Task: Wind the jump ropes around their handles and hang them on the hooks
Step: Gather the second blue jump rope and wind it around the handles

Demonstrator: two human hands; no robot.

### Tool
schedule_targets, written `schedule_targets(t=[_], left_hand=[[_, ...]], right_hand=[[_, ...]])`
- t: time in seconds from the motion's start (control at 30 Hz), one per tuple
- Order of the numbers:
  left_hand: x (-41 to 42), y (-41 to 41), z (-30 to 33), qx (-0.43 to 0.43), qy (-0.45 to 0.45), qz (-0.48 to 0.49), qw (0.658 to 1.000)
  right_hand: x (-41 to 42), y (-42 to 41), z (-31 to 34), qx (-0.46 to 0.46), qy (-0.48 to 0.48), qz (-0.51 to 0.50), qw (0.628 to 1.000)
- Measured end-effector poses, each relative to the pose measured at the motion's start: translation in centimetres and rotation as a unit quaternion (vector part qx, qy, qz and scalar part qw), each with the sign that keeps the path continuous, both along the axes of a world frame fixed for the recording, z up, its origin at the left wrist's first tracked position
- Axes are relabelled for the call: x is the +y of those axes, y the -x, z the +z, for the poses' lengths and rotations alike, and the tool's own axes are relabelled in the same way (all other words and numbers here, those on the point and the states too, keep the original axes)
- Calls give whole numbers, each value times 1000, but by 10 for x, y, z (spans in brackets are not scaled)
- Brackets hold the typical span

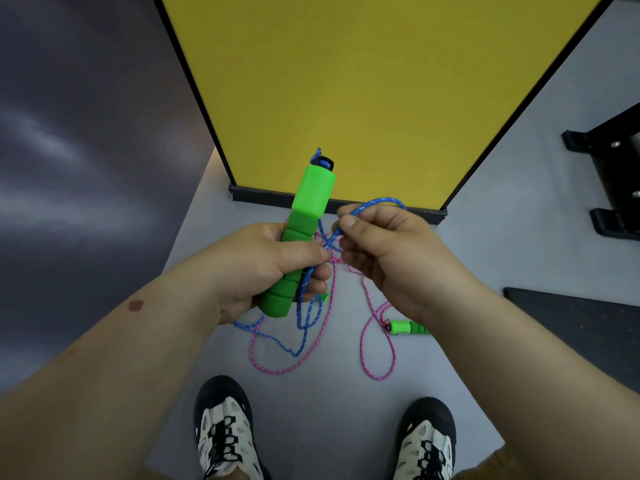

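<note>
From the head camera, our left hand (263,268) wraps tight around the fat green foam handle (300,237); our right hand (384,251) pinches the thin blue speckled rope (360,211) just beside it; we should pull snug and loop neatly; the pink speckled rope (377,341) lies tangled on the grey floor (332,410); we see no hooks.

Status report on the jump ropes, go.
Left hand grips green handle upright. Right hand pinches blue rope, no winds visible yet. Pink rope lies on floor, crossing blue slack. No hooks in view.
</note>
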State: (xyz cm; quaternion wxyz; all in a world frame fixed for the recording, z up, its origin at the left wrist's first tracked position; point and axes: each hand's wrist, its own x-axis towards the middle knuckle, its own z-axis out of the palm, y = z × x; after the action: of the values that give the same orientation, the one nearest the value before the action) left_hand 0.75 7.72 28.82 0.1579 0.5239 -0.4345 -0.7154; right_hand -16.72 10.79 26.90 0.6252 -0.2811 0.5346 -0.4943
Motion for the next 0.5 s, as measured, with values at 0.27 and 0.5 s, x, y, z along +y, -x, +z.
schedule_targets(t=[0.27, 0.5], left_hand=[[1, 1, 0, -1, 7, -11, 1000], [0, 0, 0, 2, 8, -7, 1000]], right_hand=[[-9, 16, 4, -31, -10, -117, 993], [0, 2, 3, -49, -31, 7, 998]])
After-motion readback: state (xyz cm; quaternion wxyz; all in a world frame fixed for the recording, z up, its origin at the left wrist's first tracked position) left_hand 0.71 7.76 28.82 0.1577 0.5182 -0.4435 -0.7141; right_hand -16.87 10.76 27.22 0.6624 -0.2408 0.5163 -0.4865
